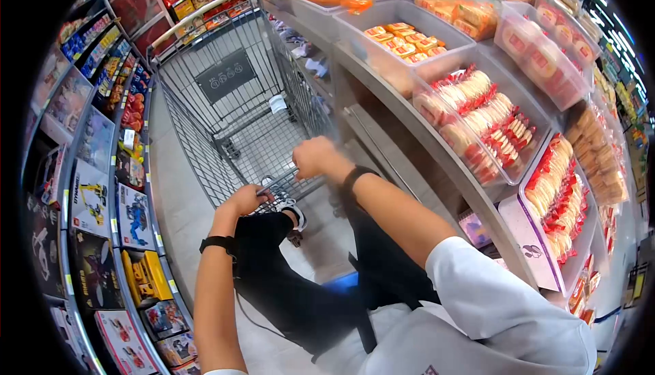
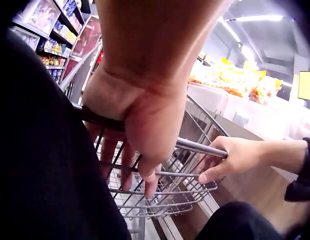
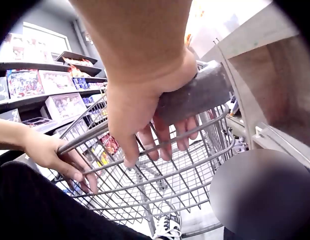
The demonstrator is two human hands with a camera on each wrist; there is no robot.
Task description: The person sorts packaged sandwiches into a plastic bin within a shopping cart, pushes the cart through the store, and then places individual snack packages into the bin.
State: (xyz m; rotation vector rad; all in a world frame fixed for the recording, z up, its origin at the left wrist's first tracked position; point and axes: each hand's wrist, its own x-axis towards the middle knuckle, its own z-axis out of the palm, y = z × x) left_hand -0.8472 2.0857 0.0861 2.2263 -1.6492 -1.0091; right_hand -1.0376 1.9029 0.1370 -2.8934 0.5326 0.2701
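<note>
A grey wire shopping cart (image 1: 194, 129) stands before me, its basket holding a small white paper (image 1: 278, 103). My left hand (image 1: 247, 202) grips the near top rail (image 2: 195, 146), fingers hanging over it into the wire in the left wrist view. Farther right on that rail, my right hand (image 1: 319, 158) is wrapped over it. In the right wrist view, its palm lies by a broad grey corner piece (image 3: 195, 95) and its fingertips show below the rail. A pale handle bar (image 1: 198, 19) crosses the far end of the cart.
Boxed toys (image 1: 90, 197) and snacks line shelves along the left. On the right, a counter (image 1: 437, 136) carries clear bins (image 1: 488, 129) of packaged crackers, close alongside the cart. My shoe (image 1: 295, 212) is on the floor by the cart's near end.
</note>
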